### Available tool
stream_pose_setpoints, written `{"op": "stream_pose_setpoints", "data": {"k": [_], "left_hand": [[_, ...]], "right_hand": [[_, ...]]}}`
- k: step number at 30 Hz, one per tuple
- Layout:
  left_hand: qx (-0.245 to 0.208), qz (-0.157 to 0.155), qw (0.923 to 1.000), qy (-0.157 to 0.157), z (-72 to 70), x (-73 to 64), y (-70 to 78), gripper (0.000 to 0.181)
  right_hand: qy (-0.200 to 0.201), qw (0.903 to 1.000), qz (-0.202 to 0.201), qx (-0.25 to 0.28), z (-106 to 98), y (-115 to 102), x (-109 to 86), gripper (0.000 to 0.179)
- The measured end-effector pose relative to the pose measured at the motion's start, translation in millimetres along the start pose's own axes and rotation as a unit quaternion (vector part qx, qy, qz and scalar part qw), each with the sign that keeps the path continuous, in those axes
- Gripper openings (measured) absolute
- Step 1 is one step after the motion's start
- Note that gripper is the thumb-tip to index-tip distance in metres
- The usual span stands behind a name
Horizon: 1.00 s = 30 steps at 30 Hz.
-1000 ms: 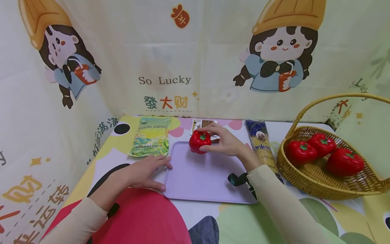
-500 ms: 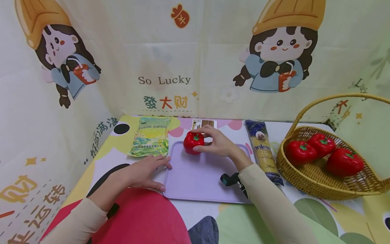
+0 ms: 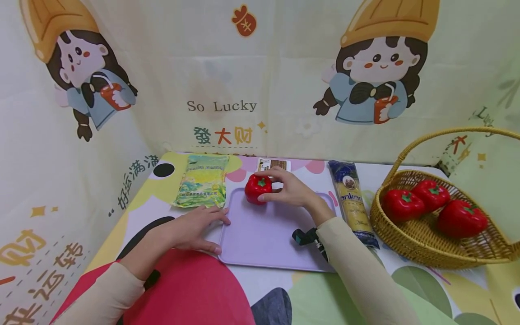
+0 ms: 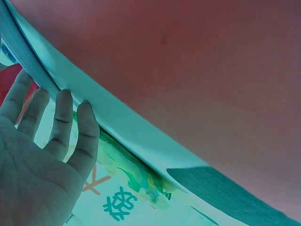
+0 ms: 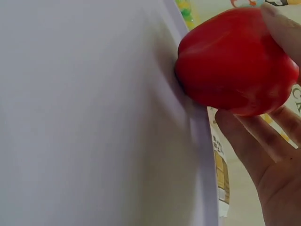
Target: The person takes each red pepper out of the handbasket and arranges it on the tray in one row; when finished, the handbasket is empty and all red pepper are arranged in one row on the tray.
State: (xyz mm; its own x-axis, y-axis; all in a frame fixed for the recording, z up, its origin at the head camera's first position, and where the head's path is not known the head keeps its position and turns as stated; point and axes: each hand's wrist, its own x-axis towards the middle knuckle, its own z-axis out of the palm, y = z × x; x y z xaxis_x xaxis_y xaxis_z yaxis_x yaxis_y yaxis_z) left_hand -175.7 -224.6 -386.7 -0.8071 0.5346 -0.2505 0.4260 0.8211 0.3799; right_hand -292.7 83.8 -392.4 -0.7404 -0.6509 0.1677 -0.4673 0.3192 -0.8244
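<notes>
In the head view my right hand (image 3: 286, 187) grips a red bell pepper (image 3: 257, 189) with a green stem, thumb on the near side and fingers over the far side. The pepper is at the far edge of a lilac tray (image 3: 260, 243). The right wrist view shows the same bell pepper (image 5: 235, 63) close against the tray's rim (image 5: 207, 141), between thumb and fingers. My left hand (image 3: 195, 229) lies at the tray's left edge, its fingers extended and fingertips right at the rim. In the left wrist view the fingers of this hand (image 4: 42, 155) are spread along the tray edge.
A wicker basket (image 3: 410, 246) with a tall handle holds several red peppers (image 3: 462, 219) at the right. A blue-and-yellow pasta packet (image 3: 353, 203) lies between basket and tray. Left of the tray is a green-yellow bag (image 3: 203, 181); a small brown-and-white packet (image 3: 280, 164) sits behind.
My right hand has moved a little to the left with the bell pepper, then stays nearly in place. The left hand remains at the tray's edge.
</notes>
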Motion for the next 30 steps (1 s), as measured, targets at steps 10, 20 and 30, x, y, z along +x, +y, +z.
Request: {"op": "stream_pose_setpoints", "data": {"k": [10,20,30], "left_hand": [[-0.005,-0.001,1.0000,-0.001,1.2,1.9,0.3,0.072],[-0.004,0.001,1.0000,0.004,0.8,3.6,1.8,0.072],[-0.002,-0.004,1.0000,0.004,0.3,2.3,-0.1,0.073]], "right_hand": [[-0.011,0.9999,0.011,-0.005,0.9,1.4,5.0,0.070],[-0.019,0.9997,0.001,-0.017,2.9,-3.6,11.9,0.070],[-0.047,0.9987,0.017,-0.004,4.2,-11.6,16.9,0.072]]}}
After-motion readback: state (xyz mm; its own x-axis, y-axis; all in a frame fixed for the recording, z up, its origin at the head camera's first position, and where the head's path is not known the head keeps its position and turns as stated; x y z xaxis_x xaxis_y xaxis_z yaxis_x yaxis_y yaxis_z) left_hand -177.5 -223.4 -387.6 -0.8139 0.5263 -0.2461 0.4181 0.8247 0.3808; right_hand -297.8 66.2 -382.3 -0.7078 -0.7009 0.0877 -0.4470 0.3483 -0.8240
